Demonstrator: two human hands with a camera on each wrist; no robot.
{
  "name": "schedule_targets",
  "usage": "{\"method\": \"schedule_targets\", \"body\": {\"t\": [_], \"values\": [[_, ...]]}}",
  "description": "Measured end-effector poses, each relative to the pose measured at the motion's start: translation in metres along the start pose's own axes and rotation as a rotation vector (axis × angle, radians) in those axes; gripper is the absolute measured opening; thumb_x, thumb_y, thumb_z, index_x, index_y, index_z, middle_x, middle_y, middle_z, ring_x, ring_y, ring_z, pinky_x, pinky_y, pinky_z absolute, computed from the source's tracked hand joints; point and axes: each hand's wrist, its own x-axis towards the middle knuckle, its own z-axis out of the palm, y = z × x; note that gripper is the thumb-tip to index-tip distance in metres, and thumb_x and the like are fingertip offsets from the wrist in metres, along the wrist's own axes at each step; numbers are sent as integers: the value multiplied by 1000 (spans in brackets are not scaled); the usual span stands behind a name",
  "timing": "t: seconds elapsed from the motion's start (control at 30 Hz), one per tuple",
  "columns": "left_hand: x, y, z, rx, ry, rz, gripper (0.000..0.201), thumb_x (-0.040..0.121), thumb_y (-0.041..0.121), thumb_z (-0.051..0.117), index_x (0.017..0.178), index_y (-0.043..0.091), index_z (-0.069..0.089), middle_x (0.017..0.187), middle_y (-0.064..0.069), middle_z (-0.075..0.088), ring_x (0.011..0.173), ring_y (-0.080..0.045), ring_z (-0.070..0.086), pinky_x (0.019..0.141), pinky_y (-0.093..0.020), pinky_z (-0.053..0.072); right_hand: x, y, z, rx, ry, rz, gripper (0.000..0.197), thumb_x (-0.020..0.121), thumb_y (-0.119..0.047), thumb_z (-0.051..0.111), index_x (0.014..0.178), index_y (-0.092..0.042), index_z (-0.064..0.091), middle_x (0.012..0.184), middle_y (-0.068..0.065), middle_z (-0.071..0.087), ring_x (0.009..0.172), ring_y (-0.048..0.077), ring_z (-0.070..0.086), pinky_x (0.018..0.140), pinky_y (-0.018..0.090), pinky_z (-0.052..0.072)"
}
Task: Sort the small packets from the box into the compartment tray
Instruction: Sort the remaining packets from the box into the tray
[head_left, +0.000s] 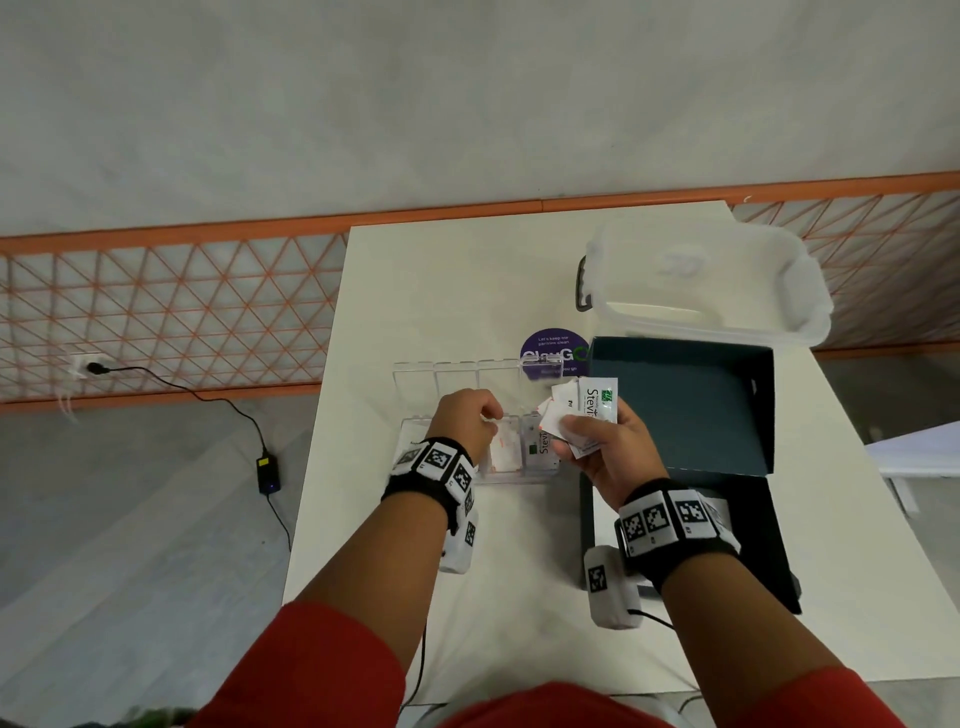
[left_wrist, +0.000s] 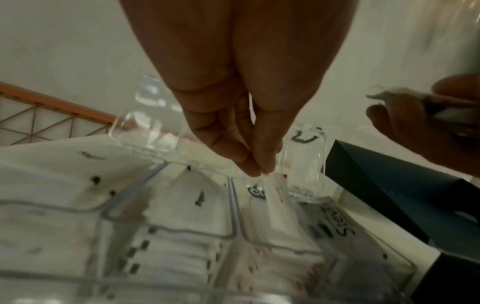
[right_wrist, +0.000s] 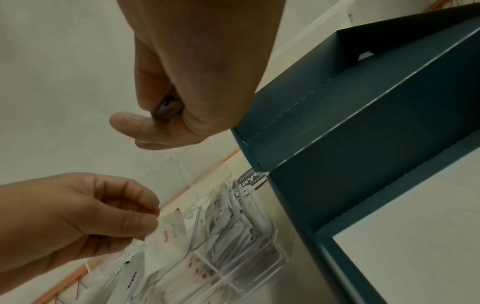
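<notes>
A clear compartment tray (head_left: 457, 366) (left_wrist: 233, 216) (right_wrist: 272, 246) lies mid-table, its near compartments holding white packets. Over it, my left hand (head_left: 491, 421) (left_wrist: 259, 170) (right_wrist: 153, 216) pinches a white packet with red print (right_wrist: 168, 240) (left_wrist: 275, 195) by its top edge, hanging down into a near compartment. My right hand (head_left: 571, 431) (right_wrist: 155, 127) (left_wrist: 384, 111) hovers to the right of the tray and grips a fanned bunch of packets (head_left: 592, 410) (left_wrist: 415, 102), a Stevia one on top. The open dark teal box (head_left: 685, 415) (left_wrist: 376, 185) (right_wrist: 363, 123) stands just right of the tray.
A clear plastic tub (head_left: 701, 280) sits behind the box. A round purple sticker (head_left: 553, 348) lies behind the tray. The table's left edge (head_left: 322, 415) runs close to the tray. A power adapter (head_left: 269, 473) with its cable lies on the floor to the left.
</notes>
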Motion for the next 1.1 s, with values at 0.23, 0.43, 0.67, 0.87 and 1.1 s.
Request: {"method": "schedule_targets", "body": {"t": [0.23,0.43,0.67,0.87,1.1], "values": [[1,-1,26,226,-71,86,27,84,-1,54,95,16,72,102,-6,69,98,-25,62,84,-29,47,-1,2,-3,-13,-52,30,41,85,18,57,117,-7,62,112,21,70,92,31,72,66,35,62],[-2,3,25,151,-22,103,24,83,4,54,92,16,73,98,-4,69,93,-24,62,80,-29,48,1,3,-4,42,-83,74,41,89,14,48,126,-1,57,121,29,64,99,41,66,61,38,59],[-24,21,-1,-526,-90,27,14,79,17,68,89,25,61,79,-2,68,61,-16,63,55,-23,49,2,2,-1,57,-86,70,40,89,11,41,123,-3,57,111,26,67,95,40,67,68,45,61],[-35,23,2,-610,-126,-29,40,72,16,81,98,30,55,84,-3,65,62,-15,66,55,-23,52,-3,4,5,9,-93,48,39,91,10,48,123,-8,60,111,21,70,91,33,69,67,40,60],[-41,31,6,-410,-27,113,55,70,14,81,117,27,56,101,10,60,79,-3,61,59,-9,49,-11,7,5,-58,-106,7,35,88,12,57,113,-11,64,97,15,74,81,27,72,65,38,62]]}}
